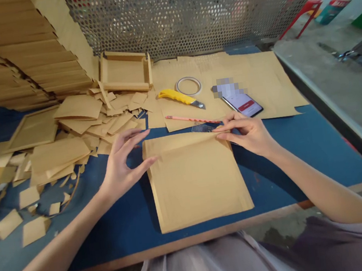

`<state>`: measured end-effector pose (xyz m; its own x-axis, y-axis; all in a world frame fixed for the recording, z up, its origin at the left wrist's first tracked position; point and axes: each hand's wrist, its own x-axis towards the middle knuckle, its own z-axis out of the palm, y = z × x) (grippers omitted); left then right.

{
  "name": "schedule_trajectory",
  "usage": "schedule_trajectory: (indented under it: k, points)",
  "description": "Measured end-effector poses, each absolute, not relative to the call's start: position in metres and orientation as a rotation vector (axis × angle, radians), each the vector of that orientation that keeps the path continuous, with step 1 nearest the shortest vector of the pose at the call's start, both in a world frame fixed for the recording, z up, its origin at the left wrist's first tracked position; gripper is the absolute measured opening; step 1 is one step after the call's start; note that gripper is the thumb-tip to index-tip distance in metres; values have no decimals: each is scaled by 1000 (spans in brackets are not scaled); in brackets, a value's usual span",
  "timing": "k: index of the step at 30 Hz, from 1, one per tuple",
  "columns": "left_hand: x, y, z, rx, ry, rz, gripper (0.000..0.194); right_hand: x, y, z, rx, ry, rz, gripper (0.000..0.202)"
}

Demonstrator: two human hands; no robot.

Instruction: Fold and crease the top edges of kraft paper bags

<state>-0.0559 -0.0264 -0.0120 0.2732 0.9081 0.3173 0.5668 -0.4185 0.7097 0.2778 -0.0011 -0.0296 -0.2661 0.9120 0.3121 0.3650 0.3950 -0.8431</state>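
Note:
A brown paper piece (pixel 196 178), roughly square with folded edges, lies on the blue table in front of me. My right hand (pixel 245 133) pinches its top right corner between thumb and fingers. My left hand (pixel 129 158) is at its top left corner, thumb and fingers spread apart, the thumb tip over the edge of the paper. Just beyond the paper are a pink pencil (pixel 194 119) and part of a clear ruler (pixel 203 128), partly hidden near my right fingers.
A yellow cutter (pixel 176 96), tape roll (pixel 188 86) and phone (pixel 241 101) lie on flat brown sheets (pixel 270 79). Paper scraps (pixel 80 131) cover the left side, before a tall cardboard stack (pixel 16 50) and a shallow box (pixel 126 71). Perforated metal (pixel 159 18) stands behind.

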Motion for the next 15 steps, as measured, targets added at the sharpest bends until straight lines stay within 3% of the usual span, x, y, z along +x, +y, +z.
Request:
schedule_trajectory:
  k: [5,11,15]
  points:
    - [-48,-22,2,2207,1132,862,47,277,-2,-25,-1062,-1872,786,14]
    - [-38,-7,4,2065,1167,779,34,276,-1,-23,-1108,-1832,861,12]
    - [-37,-4,-1,1957,1197,746,35,277,-1,-25,-1195,-1758,947,11]
